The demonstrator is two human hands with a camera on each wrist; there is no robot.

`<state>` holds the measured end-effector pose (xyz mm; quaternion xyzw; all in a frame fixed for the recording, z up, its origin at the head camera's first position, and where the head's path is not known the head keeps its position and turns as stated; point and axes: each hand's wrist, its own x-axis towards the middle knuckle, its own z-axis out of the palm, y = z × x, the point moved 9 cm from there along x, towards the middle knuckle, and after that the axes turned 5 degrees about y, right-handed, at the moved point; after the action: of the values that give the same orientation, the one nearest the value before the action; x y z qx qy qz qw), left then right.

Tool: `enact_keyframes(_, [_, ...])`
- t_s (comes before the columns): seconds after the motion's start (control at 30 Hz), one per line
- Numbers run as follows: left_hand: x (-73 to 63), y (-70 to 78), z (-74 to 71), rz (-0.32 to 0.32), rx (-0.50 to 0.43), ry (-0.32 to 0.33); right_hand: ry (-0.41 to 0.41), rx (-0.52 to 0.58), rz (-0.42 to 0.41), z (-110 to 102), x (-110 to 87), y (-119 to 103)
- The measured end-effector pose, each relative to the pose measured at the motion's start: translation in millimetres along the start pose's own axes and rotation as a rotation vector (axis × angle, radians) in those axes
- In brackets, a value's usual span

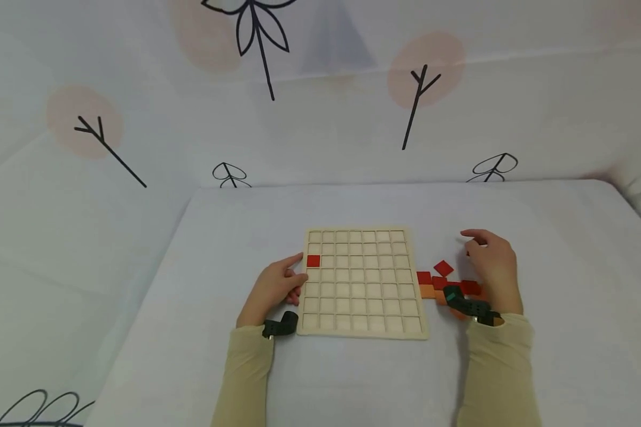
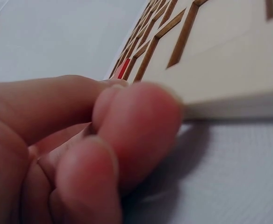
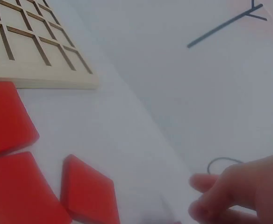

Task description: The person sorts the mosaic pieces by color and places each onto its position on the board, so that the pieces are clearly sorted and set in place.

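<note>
Head view: left forearm (image 1: 246,370) runs up from 7 o'clock, left hand (image 1: 271,287) with index finger (image 1: 292,260) fairly straight toward 2 o'clock, while right forearm (image 1: 498,370) comes up from 5 o'clock, right hand (image 1: 495,264) empty, fingers (image 1: 475,233) loosely bent toward 9 o'clock.

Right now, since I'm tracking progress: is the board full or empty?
Nearly empty: the board holds one red tile along its left side; every other square is bare.
</note>
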<state>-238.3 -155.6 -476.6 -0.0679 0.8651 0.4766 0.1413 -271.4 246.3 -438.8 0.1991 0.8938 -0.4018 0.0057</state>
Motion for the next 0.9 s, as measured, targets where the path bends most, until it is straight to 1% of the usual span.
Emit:
enact_keyframes(0.17, [-0.4,-3.7,-1.1,-0.015,0.019,0.003,0.013,-0.006,0.048,-4,-0.5,9])
enact_keyframes(0.27, [0.5,-4.0,-0.5,-0.012,0.017,-0.001,-0.009,-0.018,0.065,-5,0.0,14])
enact_keyframes(0.47, [1.4,-3.5,0.3,-0.007,0.021,-0.007,-0.067,-0.068,0.042,-6,0.8,18])
enact_keyframes(0.57, [0.7,-4.5,0.2,-0.009,0.01,-0.008,-0.082,-0.077,0.043,-5,0.9,22])
enact_keyframes(0.73, [0.0,-2.8,-0.5,0.004,-0.014,-0.004,-0.083,-0.086,0.065,-4,1.7,26])
enact_keyframes(0.9, [0.1,-2.1,-0.3,0.002,-0.007,-0.006,-0.069,-0.108,0.064,-3,2.8,26])
